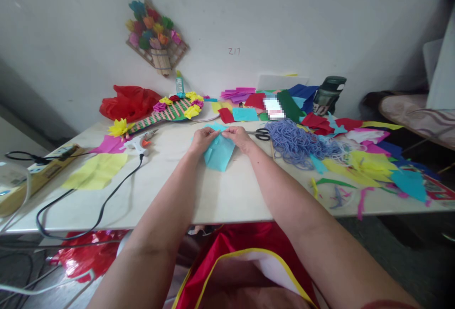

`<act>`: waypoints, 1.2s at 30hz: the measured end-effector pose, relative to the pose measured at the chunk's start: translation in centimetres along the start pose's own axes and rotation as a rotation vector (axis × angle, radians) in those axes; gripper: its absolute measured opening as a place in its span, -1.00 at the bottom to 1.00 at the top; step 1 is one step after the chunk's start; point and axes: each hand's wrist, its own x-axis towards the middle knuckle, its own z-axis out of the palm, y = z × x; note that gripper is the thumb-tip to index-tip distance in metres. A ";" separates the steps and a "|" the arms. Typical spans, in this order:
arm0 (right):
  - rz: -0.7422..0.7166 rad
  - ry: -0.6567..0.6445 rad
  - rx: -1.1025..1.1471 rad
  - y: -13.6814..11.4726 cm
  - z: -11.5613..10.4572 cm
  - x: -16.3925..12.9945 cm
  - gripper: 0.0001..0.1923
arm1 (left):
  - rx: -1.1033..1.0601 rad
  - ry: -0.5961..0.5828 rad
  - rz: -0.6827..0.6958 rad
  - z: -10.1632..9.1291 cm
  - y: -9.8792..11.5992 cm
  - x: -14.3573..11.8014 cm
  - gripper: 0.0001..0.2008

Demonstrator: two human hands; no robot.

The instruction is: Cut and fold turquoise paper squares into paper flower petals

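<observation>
A creased piece of light blue crepe paper (pixel 221 155) hangs between my two hands, just above the middle of the table. The fingers of my left hand (pixel 204 139) pinch its upper left part. At the upper right, my right hand (pixel 237 137) grips the same sheet between thumb and fingers. Black-handled scissors (pixel 263 134) lie right beside my right hand, their blades partly hidden behind it. Behind my hands lies a fan-shaped craft piece (pixel 170 113) trimmed with paper flowers.
A hot glue gun (pixel 139 143) with a trailing black cord and a yellow sheet (pixel 95 170) lie to the left, near a power strip (pixel 53 171). Tangled blue yarn (pixel 296 143), paper scraps (pixel 362 167) and a dark bottle (pixel 330 95) occupy the right side.
</observation>
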 end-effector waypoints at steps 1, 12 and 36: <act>0.001 0.001 -0.001 -0.1 0.0 0.0 -0.73 | 0.001 0.001 0.004 0.0 0.0 0.0 -0.62; -0.017 0.022 -0.027 0.1 -0.1 0.1 -0.80 | 0.169 -0.020 0.080 0.0 -0.2 0.0 -0.61; 0.037 -0.014 0.032 -0.1 0.1 -0.1 -0.76 | 0.286 -0.043 0.105 -0.1 0.4 -0.3 -0.57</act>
